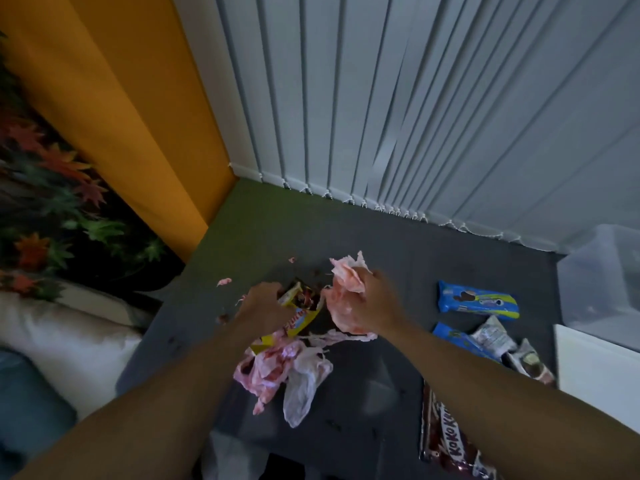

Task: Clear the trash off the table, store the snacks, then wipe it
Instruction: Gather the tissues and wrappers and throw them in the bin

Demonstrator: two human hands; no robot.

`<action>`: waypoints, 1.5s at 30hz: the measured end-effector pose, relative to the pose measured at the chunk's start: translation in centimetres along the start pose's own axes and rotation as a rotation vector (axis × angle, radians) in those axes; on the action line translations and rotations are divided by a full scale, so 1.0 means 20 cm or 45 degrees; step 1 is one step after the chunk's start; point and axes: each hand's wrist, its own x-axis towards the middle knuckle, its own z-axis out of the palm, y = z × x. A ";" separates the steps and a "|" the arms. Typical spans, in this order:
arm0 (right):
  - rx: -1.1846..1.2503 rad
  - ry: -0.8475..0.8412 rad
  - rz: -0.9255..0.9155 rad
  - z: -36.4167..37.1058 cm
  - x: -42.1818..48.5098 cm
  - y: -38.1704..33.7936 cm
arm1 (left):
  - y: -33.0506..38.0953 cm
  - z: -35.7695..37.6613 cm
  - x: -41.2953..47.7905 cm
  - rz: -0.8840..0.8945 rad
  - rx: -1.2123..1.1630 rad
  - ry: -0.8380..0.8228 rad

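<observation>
On the dark table point(374, 244), my right hand point(372, 303) grips a crumpled pink-stained tissue point(346, 275) and holds it just above the surface. My left hand point(265, 304) is closed on a torn yellow snack wrapper point(299, 315) beside it. More stained tissues point(280, 367) lie heaped under my left forearm, with small scraps point(224, 281) and dark crumbs scattered around. To the right lie a blue cookie pack point(479, 302), a second blue pack point(464, 342), two silver-wrapped snacks point(491, 336) and a KoKoKrunch bag point(446, 441).
A clear plastic bin point(602, 275) stands at the table's far right, with a white surface point(599, 372) in front of it. Vertical blinds point(415, 116) and an orange wall point(131, 109) lie beyond. Artificial leaves point(52, 209) and a cushion point(65, 344) are at the left.
</observation>
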 end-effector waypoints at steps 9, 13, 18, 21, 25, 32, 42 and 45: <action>-0.021 -0.119 -0.111 0.12 -0.10 -0.07 | -0.18 0.02 -0.22 -0.059 -0.225 0.101; -0.298 -0.328 0.051 0.16 -0.15 -0.05 | -0.25 0.09 -0.29 -0.106 -0.180 0.072; -0.447 -0.431 0.110 0.22 -0.20 0.00 | -0.29 0.19 -0.34 -0.098 -0.162 -0.008; -0.491 -0.307 0.038 0.25 -0.22 0.02 | -0.30 0.23 -0.36 -0.054 -0.180 -0.054; -0.243 -0.240 0.014 0.23 -0.22 0.02 | -0.29 0.25 -0.37 -0.034 -0.154 -0.047; 0.071 0.006 0.074 0.09 -0.19 0.03 | -0.20 0.24 -0.35 0.017 -0.209 0.017; -0.351 -0.212 0.115 0.09 -0.26 0.19 | -0.09 0.39 -0.33 0.191 0.189 -0.246; -0.431 -0.262 0.107 0.13 -0.31 0.22 | -0.08 0.42 -0.33 0.224 0.397 -0.245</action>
